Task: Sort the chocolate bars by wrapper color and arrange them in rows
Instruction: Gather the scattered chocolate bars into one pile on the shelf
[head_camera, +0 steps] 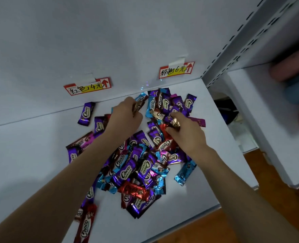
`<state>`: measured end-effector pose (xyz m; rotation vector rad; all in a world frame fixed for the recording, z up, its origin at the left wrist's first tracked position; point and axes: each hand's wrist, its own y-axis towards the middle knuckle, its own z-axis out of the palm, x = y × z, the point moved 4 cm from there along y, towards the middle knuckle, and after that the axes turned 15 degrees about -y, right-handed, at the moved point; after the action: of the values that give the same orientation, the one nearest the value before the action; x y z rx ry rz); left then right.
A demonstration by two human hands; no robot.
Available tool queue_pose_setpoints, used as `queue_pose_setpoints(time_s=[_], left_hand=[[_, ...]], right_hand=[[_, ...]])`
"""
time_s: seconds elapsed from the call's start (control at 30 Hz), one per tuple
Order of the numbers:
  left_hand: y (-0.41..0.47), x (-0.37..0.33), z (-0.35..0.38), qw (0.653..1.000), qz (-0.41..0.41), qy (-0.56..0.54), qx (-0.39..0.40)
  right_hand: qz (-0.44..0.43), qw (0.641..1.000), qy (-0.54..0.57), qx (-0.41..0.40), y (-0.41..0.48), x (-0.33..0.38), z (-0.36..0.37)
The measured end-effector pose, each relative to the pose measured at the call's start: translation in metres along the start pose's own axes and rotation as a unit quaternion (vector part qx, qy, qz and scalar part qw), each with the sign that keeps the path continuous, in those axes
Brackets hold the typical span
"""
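Reaching over the pile [136, 165], both hands, left [125, 114] and right [183, 132], apparently pinch gold-wrapped bars [175, 122].

White flat metal shelf board [189, 195], frame centre: heap of purple, blue, red and pink foil-wrapped chocolate bars [136, 165]; lone purple-wrapped bar [86, 114] upper left.

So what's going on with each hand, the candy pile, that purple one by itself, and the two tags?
Left hand: closed on a gold-wrapped bar, at the pile's far edge.
Right hand: pinching a gold-wrapped bar over the pile.
Chocolate pile: mixed colors, jumbled, unsorted.
Lone purple bar: apart, flat, by the back wall.
Left price tag: taped on the wall.
Right price tag: taped on the wall.
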<state>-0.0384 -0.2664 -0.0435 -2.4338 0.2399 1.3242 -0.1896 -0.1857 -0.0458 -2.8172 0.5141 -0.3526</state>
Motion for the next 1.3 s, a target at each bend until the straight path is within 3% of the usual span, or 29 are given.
queue_pose_setpoints(time_s=[0.13, 0.43, 0.53, 0.63, 0.73, 0.9, 1.0, 1.17, 1.3], left_hand=[[0.014, -0.019, 0.023, 0.999, 0.032, 0.000, 0.029], [0.023, -0.017, 0.062, 0.953, 0.115, 0.186, 0.209], [0.018, -0.010, 0.052, 0.935, 0.113, 0.249, 0.225], [0.013, -0.002, 0.038, 0.934, 0.081, 0.281, 0.205], [0.010, -0.001, 0.022, 0.960, 0.049, 0.226, 0.161], [0.002, 0.002, 0.003, 0.991, 0.020, 0.101, 0.084], [-0.005, 0.002, 0.004, 0.994, 0.028, 0.050, 0.097], [-0.018, -0.004, 0.024, 0.982, 0.050, 0.078, 0.165], [-0.028, -0.006, 0.049, 0.967, 0.083, 0.120, 0.209]], right_hand=[[0.003, 1.000, 0.020, 0.015, -0.028, -0.013, 0.007], [0.052, 0.989, 0.138, -0.018, -0.036, -0.033, 0.012], [0.030, 0.983, 0.180, -0.009, -0.027, -0.032, 0.001], [0.022, 0.973, 0.224, -0.054, -0.008, -0.024, -0.014], [0.017, 0.981, 0.159, -0.106, 0.020, -0.020, -0.020], [0.025, 0.996, 0.086, -0.002, 0.034, -0.029, -0.003], [0.027, 0.995, 0.091, 0.029, 0.018, -0.036, 0.007], [0.080, 0.986, 0.109, -0.093, -0.007, -0.055, -0.003], [0.098, 0.991, 0.090, -0.034, -0.020, -0.064, 0.007]])
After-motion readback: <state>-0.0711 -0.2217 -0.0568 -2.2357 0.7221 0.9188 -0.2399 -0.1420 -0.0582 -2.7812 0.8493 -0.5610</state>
